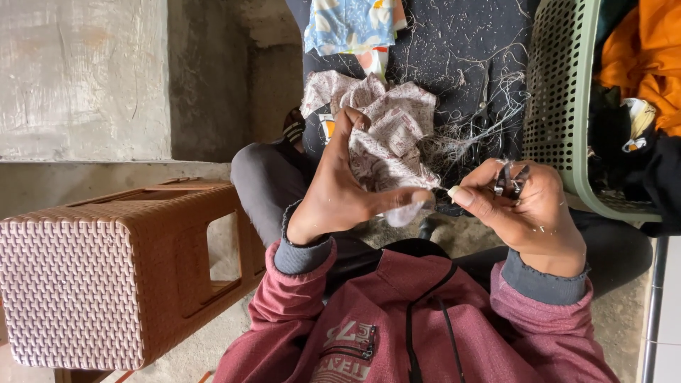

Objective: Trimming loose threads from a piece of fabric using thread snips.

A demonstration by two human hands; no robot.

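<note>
The left hand (pixel 333 188) grips a crumpled piece of pale printed cloth (pixel 394 135), fingers curled around it and the thumb pressing a fold near the middle of the scene. The right hand (pixel 521 206) is closed around a small metal thread clipper (pixel 511 179), its thumb tip just beside the left thumb and the cloth's edge. The cloth bunches up above the left hand, over a dark cloth (pixel 454 42) strewn with loose thread clippings (pixel 482 120). At the far edge lies a blue flowered fabric (pixel 347 25). To the right stands a pale green perforated basket (pixel 560 99) holding orange and black garments (pixel 645 64). On the left sits a brown woven-pattern plastic stool (pixel 106 276) on the concrete floor (pixel 85 85). The person's sleeves are maroon with grey cuffs.
</note>
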